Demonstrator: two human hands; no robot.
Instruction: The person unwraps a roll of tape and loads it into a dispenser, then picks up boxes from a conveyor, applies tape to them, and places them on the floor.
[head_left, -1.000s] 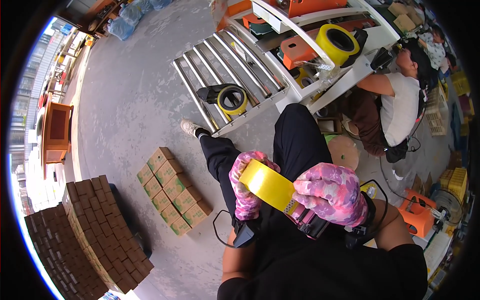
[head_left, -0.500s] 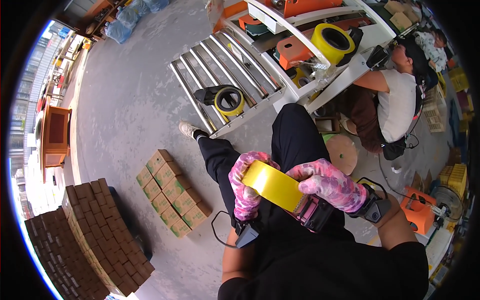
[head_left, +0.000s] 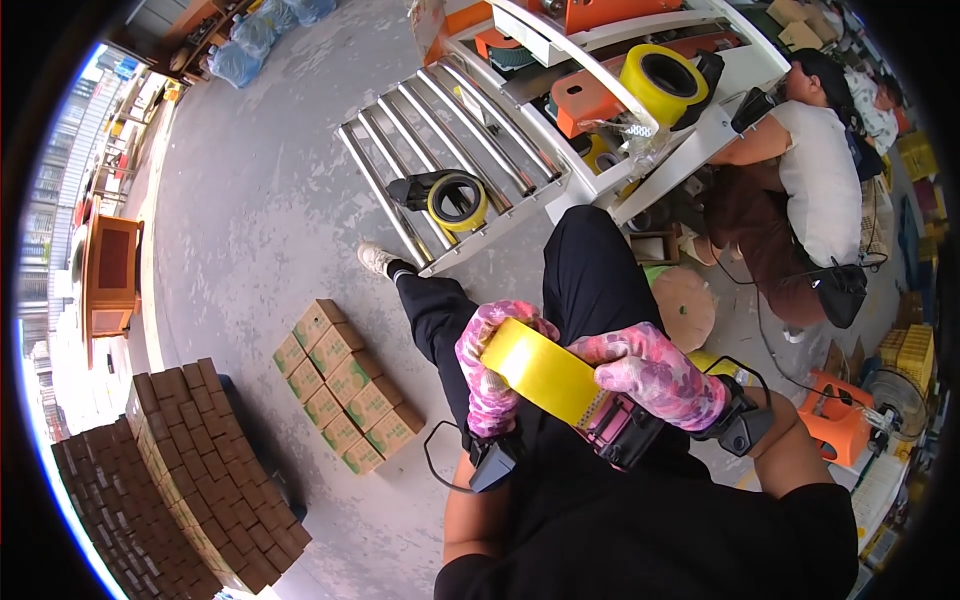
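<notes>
Above my lap, my two hands in pink camouflage gloves hold a wide roll of yellow packing tape (head_left: 540, 372). My left hand (head_left: 488, 365) is wrapped round its left end. My right hand (head_left: 655, 372) grips the other end, with the thumb on the tape's outer face. Attached at the roll's lower right is a black and pink tape dispenser (head_left: 625, 432). A smaller tape dispenser with a yellow-rimmed roll (head_left: 458, 203) lies on a conveyor of metal rollers (head_left: 465, 140) ahead of me. The fingers behind the roll are partly hidden.
A white-framed machine (head_left: 650, 130) carries another large yellow tape roll (head_left: 662, 85). Green-and-brown cartons (head_left: 345, 385) stand on the floor, with tall carton stacks (head_left: 190, 470) at lower left. A person (head_left: 815, 180) crouches at right, near an orange stool (head_left: 835, 420) and a fan (head_left: 895, 400).
My hands and the tape roll have barely shifted, slightly to the left. The person at right has moved rightward and turned, away from the machine.
</notes>
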